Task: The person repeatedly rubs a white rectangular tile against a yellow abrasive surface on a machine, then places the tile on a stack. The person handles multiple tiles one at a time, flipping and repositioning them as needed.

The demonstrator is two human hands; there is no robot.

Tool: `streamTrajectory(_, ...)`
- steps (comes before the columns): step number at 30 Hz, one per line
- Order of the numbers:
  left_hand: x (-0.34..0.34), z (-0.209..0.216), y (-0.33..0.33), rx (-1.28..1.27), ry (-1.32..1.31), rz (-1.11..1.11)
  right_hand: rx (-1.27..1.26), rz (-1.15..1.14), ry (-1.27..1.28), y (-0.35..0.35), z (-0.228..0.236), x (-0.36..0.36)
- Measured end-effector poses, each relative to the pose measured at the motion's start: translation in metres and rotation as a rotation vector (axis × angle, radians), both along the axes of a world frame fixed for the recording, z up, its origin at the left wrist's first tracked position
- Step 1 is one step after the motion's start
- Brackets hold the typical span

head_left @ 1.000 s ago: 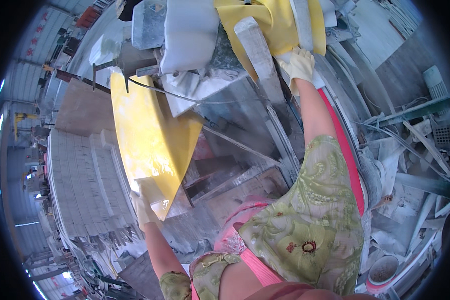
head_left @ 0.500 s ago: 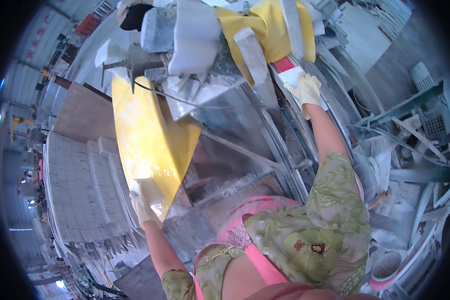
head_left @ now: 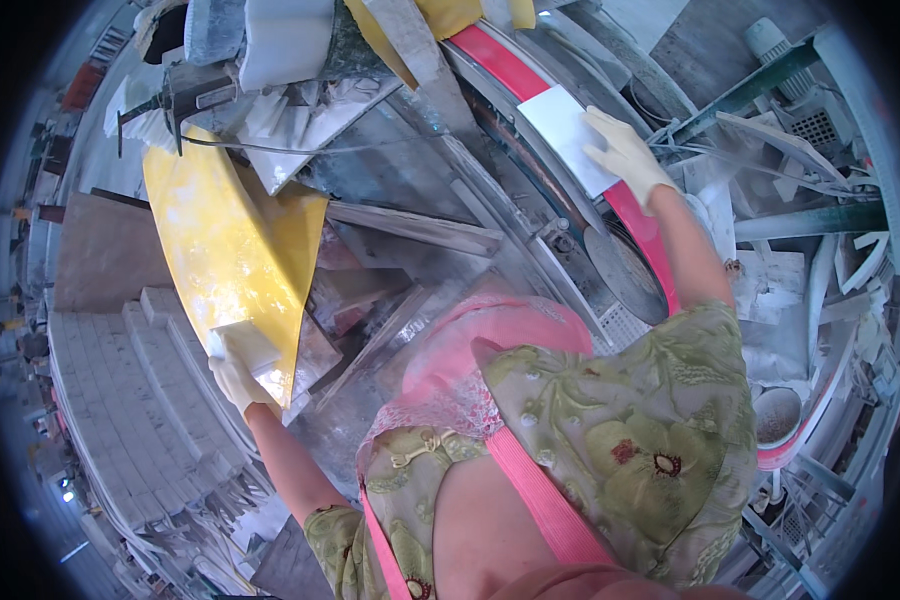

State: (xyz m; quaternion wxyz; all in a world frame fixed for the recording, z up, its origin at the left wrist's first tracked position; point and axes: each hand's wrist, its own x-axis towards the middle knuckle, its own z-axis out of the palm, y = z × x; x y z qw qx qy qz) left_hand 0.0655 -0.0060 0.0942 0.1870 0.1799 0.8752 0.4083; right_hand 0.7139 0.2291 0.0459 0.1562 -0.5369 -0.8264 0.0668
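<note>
At the left, my gloved left hand grips a small pale square tile by its edge. That tile lies against the lower part of a wet yellow sheet. To the right, my gloved right hand has its fingers spread and stretched out, with the fingertips at the right edge of a larger white tile. This tile lies flat across a narrow red belt, which shows beyond it and again on its near side. Whether the thumb presses on the tile is hard to see.
Stacked grey-white strips stand at the left, below a brown board. Metal rails run beside the belt. A green metal beam and loose offcuts are at the right, with a round pot lower down.
The view has shifted right. The white tile shows more fully on the belt, and my right hand has gone from closed around it to fingers spread at its edge. My left hand stays at its tile.
</note>
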Motion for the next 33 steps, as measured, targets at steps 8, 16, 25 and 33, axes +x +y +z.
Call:
streamTrajectory(8, -0.001, -0.002, 0.000, 0.055, -0.039, -0.005, 0.026, -0.076, -0.602, -0.062, -0.019, -0.019)
streamTrajectory(16, 0.002, 0.000, 0.000, 0.036, 0.019, 0.013, 0.092, -0.189, -0.296, -0.053, -0.024, -0.011)
streamTrajectory(25, -0.012, -0.007, 0.000, -0.103, 0.123, -0.019, 0.212, 0.034, -0.427, 0.001, -0.005, -0.033)
streamTrajectory(33, -0.029, -0.029, -0.005, 0.022, 0.184, 0.060, 0.049, 0.013, -0.544, -0.003, -0.008, -0.035)
